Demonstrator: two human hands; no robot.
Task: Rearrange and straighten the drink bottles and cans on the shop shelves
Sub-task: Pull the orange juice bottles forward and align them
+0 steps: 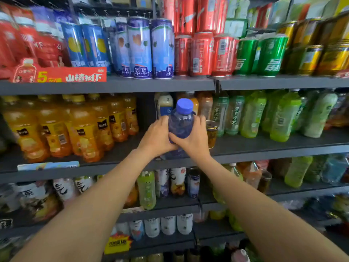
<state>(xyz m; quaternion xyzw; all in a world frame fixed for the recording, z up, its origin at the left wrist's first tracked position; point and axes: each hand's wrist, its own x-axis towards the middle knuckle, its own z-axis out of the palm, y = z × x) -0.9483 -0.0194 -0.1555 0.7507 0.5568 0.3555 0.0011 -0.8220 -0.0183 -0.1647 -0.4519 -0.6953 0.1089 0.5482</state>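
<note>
Shelves (117, 86) of drinks are filling the head view. One blue-capped bottle (181, 120) is standing at the middle shelf's front edge — both hands are wrapping it, left hand (157, 136) and right hand (194, 138), fingers clamping its sides. Thin plastic likely is flexing — gripping mid-body seems safest. Two green cans (260, 55) are sitting above.

My arms are bare from the elbows down to my left hand (156, 137) and right hand (194, 138): no sleeves, gloves, watch, bracelet or rings. My fingernails that show are short and plain.
</note>
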